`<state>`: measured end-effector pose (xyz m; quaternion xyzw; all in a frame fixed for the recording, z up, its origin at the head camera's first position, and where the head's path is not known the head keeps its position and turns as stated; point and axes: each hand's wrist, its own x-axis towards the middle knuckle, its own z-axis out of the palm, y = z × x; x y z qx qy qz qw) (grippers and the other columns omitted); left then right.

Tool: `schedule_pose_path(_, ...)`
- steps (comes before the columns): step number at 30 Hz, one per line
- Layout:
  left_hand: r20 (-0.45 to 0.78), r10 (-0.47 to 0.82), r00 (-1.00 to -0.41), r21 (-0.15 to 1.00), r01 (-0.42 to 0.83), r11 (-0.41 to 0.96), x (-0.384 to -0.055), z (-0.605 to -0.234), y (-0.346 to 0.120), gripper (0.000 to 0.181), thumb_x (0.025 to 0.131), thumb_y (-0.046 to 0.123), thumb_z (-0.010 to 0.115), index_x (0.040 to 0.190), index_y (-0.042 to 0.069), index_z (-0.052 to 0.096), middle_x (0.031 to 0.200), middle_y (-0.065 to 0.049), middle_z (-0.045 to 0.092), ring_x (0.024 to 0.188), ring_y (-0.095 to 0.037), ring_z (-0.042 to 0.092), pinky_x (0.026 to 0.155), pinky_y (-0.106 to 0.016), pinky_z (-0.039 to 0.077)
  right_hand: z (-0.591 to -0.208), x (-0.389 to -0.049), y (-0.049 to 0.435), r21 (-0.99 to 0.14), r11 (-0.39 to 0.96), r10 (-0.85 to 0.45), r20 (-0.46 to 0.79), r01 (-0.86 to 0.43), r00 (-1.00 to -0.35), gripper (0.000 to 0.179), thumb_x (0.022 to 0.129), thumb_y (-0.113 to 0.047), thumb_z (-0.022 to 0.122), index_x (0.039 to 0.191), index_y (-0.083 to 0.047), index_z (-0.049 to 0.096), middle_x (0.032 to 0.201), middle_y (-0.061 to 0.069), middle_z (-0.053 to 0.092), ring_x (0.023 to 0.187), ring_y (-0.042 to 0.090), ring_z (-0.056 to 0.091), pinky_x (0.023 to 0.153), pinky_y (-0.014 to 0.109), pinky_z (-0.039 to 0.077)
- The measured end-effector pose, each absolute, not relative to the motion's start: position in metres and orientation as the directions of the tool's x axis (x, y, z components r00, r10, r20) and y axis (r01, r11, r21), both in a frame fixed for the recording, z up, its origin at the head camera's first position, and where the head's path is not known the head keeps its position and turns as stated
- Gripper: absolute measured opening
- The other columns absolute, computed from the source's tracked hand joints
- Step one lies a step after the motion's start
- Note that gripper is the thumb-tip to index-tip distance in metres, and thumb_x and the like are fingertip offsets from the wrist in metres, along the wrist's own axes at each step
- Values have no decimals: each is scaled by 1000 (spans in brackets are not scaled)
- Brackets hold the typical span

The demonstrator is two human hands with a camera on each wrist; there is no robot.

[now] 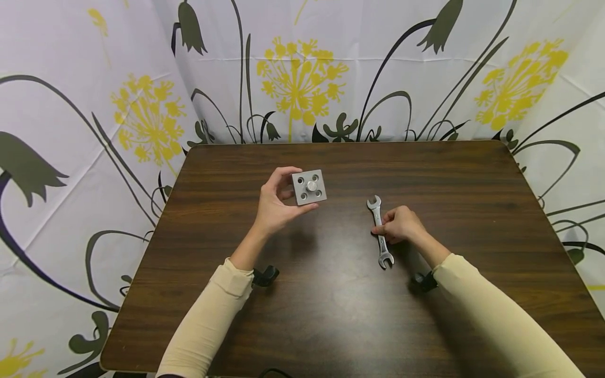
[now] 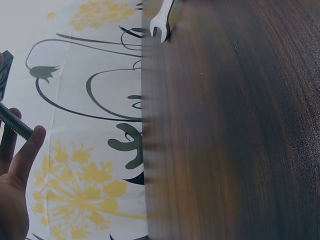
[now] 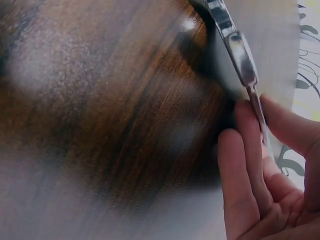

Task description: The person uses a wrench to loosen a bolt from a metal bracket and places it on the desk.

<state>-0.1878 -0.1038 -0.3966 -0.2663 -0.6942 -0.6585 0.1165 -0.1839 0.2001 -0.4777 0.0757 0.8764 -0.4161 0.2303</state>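
My left hand [image 1: 276, 202] grips a square grey metal plate [image 1: 302, 195] by its edges, thumb below and fingers above. Several round holes sit near its corners, and a bolt head [image 1: 311, 186] stands out at its centre. In the left wrist view a threaded shank [image 2: 16, 122] shows beside the fingers of that hand. Over to the right, my right hand [image 1: 400, 224] pinches a double open-ended wrench [image 1: 377, 214] near its middle, between thumb and fingers. The right wrist view shows the wrench [image 3: 242, 57] edge-on, tilted above the table.
Both hands are over a dark wood-grain table [image 1: 326, 315] with rounded corners. A white curtain [image 1: 378, 31] with yellow and grey flower prints hangs behind it and along the sides. At the near edge lies a short piece of black cable [image 1: 274, 370].
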Motion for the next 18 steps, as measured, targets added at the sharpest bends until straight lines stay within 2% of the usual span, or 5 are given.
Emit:
schedule_pose_path(4, 510, 220, -832, 854, 520, -14, -187, -397, -103, 73, 54, -15, 86, 117, -10, 50, 104, -14, 61, 93, -22, 61, 73, -51, 56, -473, -181, 199, -605, 742, -12, -444, 290, -896, 29, 76, -34, 80, 77, -9, 67, 62, 1, 66, 55, 13, 66, 56, 32, 54)
schedule_pose_path(9, 509, 222, -831, 856, 517, -27, -187, -398, -102, 73, 53, -17, 85, 117, -9, 50, 104, -15, 61, 93, -23, 62, 73, -49, 56, -468, -178, 194, -502, 827, 32, -410, 255, -912, 29, 77, -40, 78, 73, -14, 66, 57, -2, 65, 54, 16, 64, 49, 32, 44)
schedule_pose_path(18, 514, 231, -826, 852, 523, -22, -187, -397, -100, 73, 54, -16, 85, 118, -7, 51, 105, -12, 61, 93, -23, 62, 74, -52, 55, -466, -177, 193, -445, 868, 59, -346, 219, -936, 28, 77, -40, 76, 73, -15, 65, 55, -4, 64, 56, 16, 60, 51, 33, 41)
